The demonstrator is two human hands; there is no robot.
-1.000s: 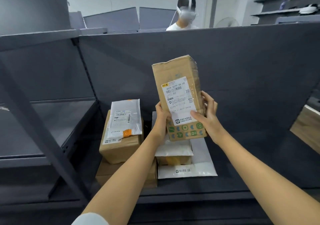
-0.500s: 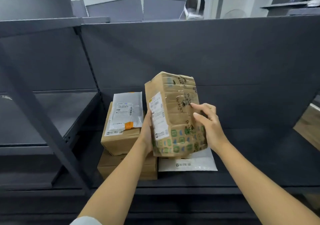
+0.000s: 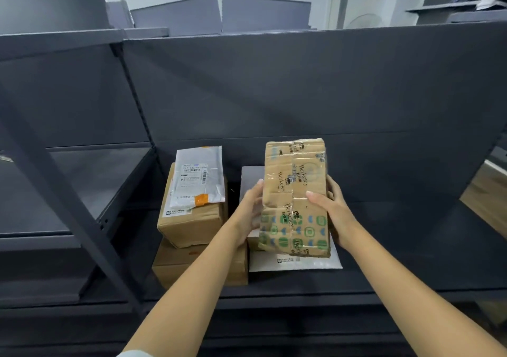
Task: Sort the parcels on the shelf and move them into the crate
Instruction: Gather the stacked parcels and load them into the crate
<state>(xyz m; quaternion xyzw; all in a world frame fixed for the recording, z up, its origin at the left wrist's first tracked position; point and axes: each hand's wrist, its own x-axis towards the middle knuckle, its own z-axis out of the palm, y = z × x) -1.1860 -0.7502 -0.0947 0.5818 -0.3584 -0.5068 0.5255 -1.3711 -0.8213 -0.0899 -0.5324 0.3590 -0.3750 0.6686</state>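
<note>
A tall taped cardboard parcel [image 3: 295, 194] with green printed squares is held between both hands over the dark shelf [image 3: 384, 271]. My left hand [image 3: 251, 212] grips its left side and my right hand [image 3: 333, 214] grips its right side. Under it lie white mailer bags [image 3: 296, 262]. To the left, a white mailer [image 3: 199, 176] rests on a cardboard box [image 3: 192, 225], which sits on a flatter box [image 3: 175, 268]. No crate is in view.
A slanted metal shelf post [image 3: 63, 200] crosses the left foreground. An adjoining shelf board [image 3: 90, 181] lies to the left. A dark back panel [image 3: 301, 82] closes the shelf behind the parcels. A wooden floor [image 3: 488, 200] shows at the right.
The parcel has been turned so its label side no longer faces me, and lowered to the right, above the white mailers. The person behind the panel is out of view.
</note>
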